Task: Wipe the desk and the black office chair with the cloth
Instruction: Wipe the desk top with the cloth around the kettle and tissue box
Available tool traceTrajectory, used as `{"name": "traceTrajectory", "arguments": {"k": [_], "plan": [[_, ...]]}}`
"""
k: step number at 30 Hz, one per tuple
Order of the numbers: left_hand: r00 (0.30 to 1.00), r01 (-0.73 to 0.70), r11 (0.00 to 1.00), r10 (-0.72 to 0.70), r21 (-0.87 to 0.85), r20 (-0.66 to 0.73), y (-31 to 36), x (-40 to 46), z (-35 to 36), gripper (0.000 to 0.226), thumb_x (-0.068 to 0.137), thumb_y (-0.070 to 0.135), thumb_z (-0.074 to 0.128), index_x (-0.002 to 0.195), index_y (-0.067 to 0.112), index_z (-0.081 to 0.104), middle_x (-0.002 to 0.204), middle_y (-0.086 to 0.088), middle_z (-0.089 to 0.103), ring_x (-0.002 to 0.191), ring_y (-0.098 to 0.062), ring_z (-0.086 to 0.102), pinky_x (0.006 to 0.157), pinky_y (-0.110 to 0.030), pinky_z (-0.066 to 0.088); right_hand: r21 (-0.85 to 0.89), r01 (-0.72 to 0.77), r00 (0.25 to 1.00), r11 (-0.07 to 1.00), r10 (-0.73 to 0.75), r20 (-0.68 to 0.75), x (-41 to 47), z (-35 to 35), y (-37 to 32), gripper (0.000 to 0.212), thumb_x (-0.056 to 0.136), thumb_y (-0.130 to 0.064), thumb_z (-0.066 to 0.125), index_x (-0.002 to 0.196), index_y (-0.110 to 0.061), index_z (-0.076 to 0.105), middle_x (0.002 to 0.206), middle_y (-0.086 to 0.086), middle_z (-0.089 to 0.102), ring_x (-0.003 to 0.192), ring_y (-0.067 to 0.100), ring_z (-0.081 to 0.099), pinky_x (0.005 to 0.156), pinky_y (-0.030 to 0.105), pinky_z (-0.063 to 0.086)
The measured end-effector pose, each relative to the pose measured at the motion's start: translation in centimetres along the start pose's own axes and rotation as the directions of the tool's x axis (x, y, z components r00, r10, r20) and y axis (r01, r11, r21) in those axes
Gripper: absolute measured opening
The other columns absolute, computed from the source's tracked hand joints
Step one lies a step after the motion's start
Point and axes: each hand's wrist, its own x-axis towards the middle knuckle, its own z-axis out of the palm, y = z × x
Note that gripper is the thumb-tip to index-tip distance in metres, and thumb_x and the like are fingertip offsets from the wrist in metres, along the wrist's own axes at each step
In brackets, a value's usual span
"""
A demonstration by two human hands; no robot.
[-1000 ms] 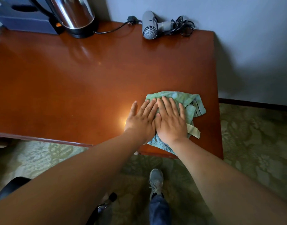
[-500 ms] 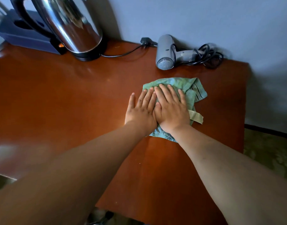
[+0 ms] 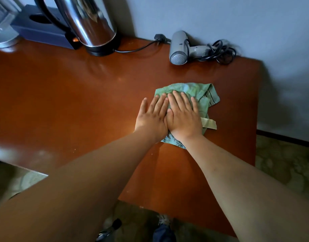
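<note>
A crumpled green cloth [image 3: 199, 92] lies flat on the glossy brown desk [image 3: 71, 102], toward its right side. Both hands press on the cloth side by side with straight fingers. My left hand [image 3: 152, 117] covers the cloth's left edge, its thumb and outer fingers over bare wood. My right hand [image 3: 184, 117] lies over the cloth's middle. A pale tag [image 3: 209, 124] sticks out to the right of that hand. Of the black office chair, only part of the base [image 3: 108, 230] shows below the desk's front edge.
A steel kettle [image 3: 90, 20] on a black base stands at the back, with a dark blue box [image 3: 43, 30] to its left. A grey hair dryer [image 3: 179, 49] with a coiled black cord [image 3: 220, 51] lies by the wall. The desk's right edge [image 3: 256, 119] borders patterned carpet.
Both hands pushed the cloth from the desk's front edge away toward the hair dryer, then drew it back a little toward me. The hands stay flat on it throughout.
</note>
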Motion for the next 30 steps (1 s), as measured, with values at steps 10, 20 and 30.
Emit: {"name": "traceTrajectory", "arguments": {"k": [10,20,30], "plan": [[0.996,-0.088,0.996,0.088,-0.007,0.026,0.5,-15.8,5.0,0.061,0.102,0.042,-0.006,0.154,0.016,-0.024,0.161,0.001,-0.030,0.148,-0.019,-0.028,0.120,-0.053,-0.008,-0.074,-0.044,0.997,0.996,0.049,0.054,-16.3,0.0,-6.2,0.060,0.103,-0.037,0.015,0.160,-0.021,0.024,0.167,0.001,0.024,0.155,0.021,0.016,0.126,0.049,0.011],[0.993,-0.122,0.992,0.122,0.013,0.011,-2.0,-23.9,7.9,0.061,0.102,0.042,-0.004,0.153,0.017,-0.025,0.161,-0.001,-0.031,0.148,-0.021,-0.028,0.120,-0.053,-0.007,-0.076,-0.120,0.991,0.990,0.124,0.048,-24.0,1.2,-12.2,0.059,0.104,-0.036,0.015,0.160,-0.021,0.025,0.167,0.001,0.023,0.156,0.021,0.015,0.125,0.050,0.012],[0.975,-0.221,0.975,0.220,0.033,0.039,-3.6,-21.8,7.5,0.064,0.102,0.043,-0.002,0.150,0.013,-0.031,0.157,-0.006,-0.038,0.145,-0.025,-0.035,0.117,-0.057,-0.011,-0.103,-0.086,0.993,0.991,0.093,0.069,-21.8,1.3,-11.5,0.061,0.102,-0.037,0.022,0.161,-0.021,0.022,0.168,0.001,0.019,0.156,0.019,0.011,0.125,0.050,0.011]]}}
